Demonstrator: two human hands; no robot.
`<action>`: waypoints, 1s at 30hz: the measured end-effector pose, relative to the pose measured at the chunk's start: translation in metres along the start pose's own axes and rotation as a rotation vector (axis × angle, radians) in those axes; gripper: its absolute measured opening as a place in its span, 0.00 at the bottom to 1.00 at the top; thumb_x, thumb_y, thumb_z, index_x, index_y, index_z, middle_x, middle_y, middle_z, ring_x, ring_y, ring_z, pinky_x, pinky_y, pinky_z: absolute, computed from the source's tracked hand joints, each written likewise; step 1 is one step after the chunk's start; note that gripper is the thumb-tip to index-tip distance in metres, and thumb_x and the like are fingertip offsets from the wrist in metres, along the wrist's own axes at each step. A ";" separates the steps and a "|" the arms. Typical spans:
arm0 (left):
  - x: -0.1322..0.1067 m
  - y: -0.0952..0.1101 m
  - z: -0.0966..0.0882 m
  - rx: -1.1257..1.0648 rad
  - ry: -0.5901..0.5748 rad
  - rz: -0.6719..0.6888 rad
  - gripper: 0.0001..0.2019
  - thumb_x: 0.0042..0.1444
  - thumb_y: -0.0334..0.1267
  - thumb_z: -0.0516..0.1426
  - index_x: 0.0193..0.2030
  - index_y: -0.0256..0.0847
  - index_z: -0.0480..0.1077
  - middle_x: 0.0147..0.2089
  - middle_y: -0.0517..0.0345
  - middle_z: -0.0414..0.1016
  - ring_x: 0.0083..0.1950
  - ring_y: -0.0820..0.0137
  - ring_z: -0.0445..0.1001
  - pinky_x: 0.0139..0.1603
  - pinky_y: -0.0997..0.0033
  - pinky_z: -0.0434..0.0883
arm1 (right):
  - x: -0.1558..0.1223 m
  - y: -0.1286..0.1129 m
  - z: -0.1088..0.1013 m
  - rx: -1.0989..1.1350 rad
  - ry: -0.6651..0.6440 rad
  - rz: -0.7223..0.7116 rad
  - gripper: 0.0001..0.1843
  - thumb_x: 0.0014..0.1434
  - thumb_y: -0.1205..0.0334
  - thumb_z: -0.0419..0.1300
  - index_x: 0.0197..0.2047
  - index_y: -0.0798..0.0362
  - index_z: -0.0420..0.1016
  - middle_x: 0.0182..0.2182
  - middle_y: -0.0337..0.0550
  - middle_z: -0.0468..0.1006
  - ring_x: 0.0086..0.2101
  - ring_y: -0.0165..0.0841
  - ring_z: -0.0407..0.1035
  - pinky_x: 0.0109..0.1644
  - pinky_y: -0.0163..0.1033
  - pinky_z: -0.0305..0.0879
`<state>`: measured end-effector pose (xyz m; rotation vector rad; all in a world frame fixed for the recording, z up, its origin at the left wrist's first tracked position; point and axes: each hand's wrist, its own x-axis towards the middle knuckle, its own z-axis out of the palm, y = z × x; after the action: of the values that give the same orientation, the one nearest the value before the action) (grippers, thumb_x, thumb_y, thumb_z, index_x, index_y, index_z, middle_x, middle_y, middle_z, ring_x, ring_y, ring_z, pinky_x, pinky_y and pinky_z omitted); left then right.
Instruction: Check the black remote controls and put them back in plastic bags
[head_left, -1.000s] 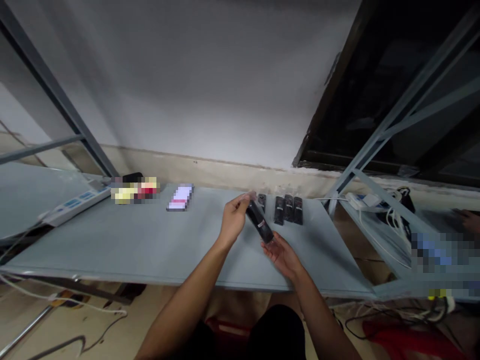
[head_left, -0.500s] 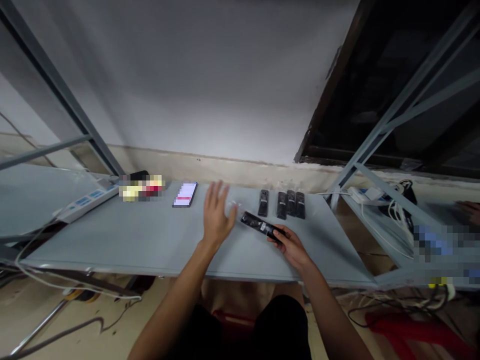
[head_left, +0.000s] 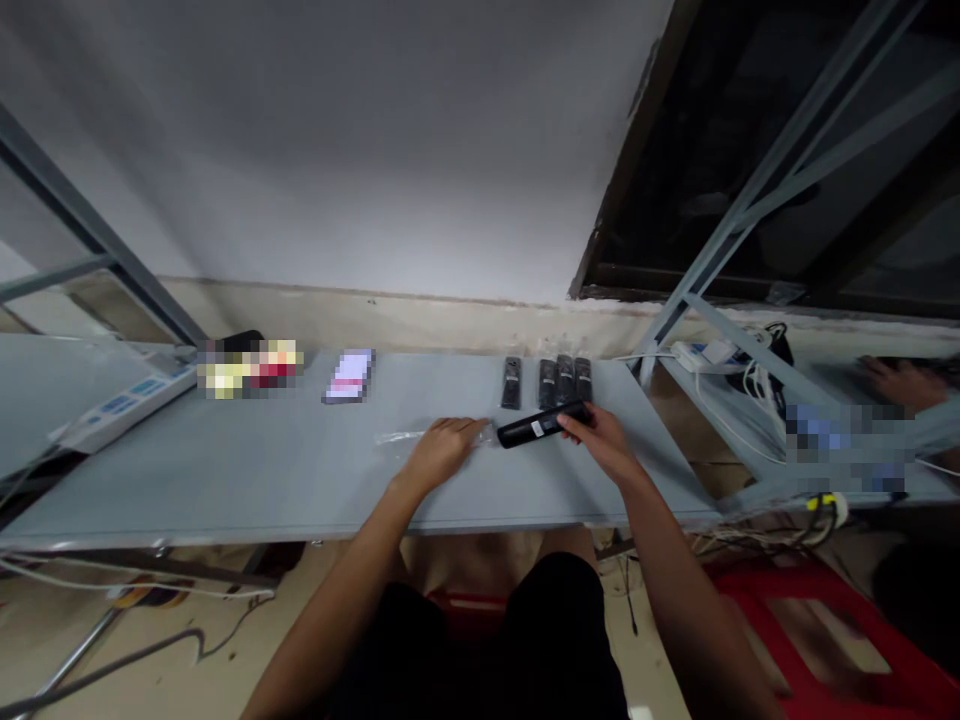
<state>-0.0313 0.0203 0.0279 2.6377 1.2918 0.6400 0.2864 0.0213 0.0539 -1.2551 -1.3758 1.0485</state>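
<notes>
My right hand [head_left: 600,440] grips one end of a black remote control [head_left: 525,430], held tilted above the table with a small white label showing. My left hand [head_left: 444,450] is closed on a clear plastic bag [head_left: 401,437], which shows on both sides of the fingers. The bag's right end lies close by the remote's left end; whether they touch I cannot tell. Behind my right hand, several more black remotes [head_left: 565,380] in clear wrapping lie in a row, with a single one [head_left: 511,383] set a little apart to their left.
A lit phone [head_left: 349,377] lies at the back left of the grey table [head_left: 300,480]. Further left are a blurred yellow-and-red item [head_left: 251,370] and a white power strip [head_left: 127,405]. Cables and another person's hand [head_left: 907,383] are on the right. A red stool [head_left: 795,600] stands below.
My left hand has come down from an open, raised pose and closed on the plastic bag. The remote has swung so its left end points lower. My view has shifted slightly right.
</notes>
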 end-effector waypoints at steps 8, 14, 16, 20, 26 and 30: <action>0.000 0.009 -0.004 -0.083 -0.063 0.009 0.36 0.58 0.48 0.64 0.72 0.44 0.63 0.58 0.46 0.79 0.58 0.52 0.76 0.63 0.52 0.66 | 0.012 -0.012 0.015 -0.056 0.163 -0.271 0.20 0.62 0.44 0.65 0.48 0.51 0.76 0.41 0.45 0.81 0.42 0.40 0.74 0.46 0.42 0.71; 0.003 0.004 -0.006 -0.189 -0.096 -0.001 0.28 0.62 0.46 0.62 0.69 0.46 0.68 0.54 0.49 0.81 0.55 0.54 0.77 0.60 0.55 0.68 | 0.012 0.022 0.035 -0.081 0.128 -0.211 0.19 0.60 0.49 0.66 0.51 0.49 0.76 0.44 0.46 0.80 0.42 0.40 0.74 0.48 0.42 0.71; 0.007 0.005 -0.004 -0.180 -0.088 0.024 0.26 0.63 0.46 0.62 0.67 0.46 0.69 0.54 0.49 0.81 0.54 0.55 0.78 0.60 0.55 0.68 | 0.011 0.033 0.038 -0.098 0.106 -0.180 0.21 0.58 0.51 0.68 0.52 0.49 0.75 0.44 0.46 0.81 0.44 0.41 0.74 0.50 0.44 0.70; 0.017 0.020 0.003 -0.174 -0.022 0.122 0.27 0.64 0.44 0.63 0.68 0.48 0.68 0.56 0.48 0.79 0.58 0.56 0.75 0.63 0.52 0.67 | 0.006 0.043 0.045 -0.156 0.035 -0.142 0.19 0.59 0.51 0.66 0.51 0.50 0.75 0.41 0.44 0.82 0.42 0.41 0.74 0.51 0.44 0.68; 0.028 0.039 0.006 -0.076 0.229 0.263 0.25 0.67 0.41 0.59 0.70 0.46 0.65 0.69 0.46 0.69 0.75 0.54 0.57 0.75 0.45 0.56 | 0.004 0.032 0.050 -0.120 -0.050 -0.186 0.16 0.58 0.50 0.69 0.45 0.49 0.82 0.41 0.42 0.84 0.42 0.40 0.75 0.51 0.43 0.69; 0.035 0.035 0.003 0.009 0.231 0.253 0.25 0.67 0.32 0.57 0.70 0.49 0.66 0.69 0.49 0.69 0.75 0.55 0.59 0.77 0.42 0.51 | 0.007 0.018 0.050 -0.061 -0.066 -0.135 0.18 0.54 0.50 0.72 0.46 0.50 0.85 0.39 0.44 0.85 0.38 0.40 0.76 0.47 0.43 0.71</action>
<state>0.0139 0.0264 0.0468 2.8271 1.0174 1.0027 0.2403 0.0308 0.0290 -1.1634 -1.5313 0.9684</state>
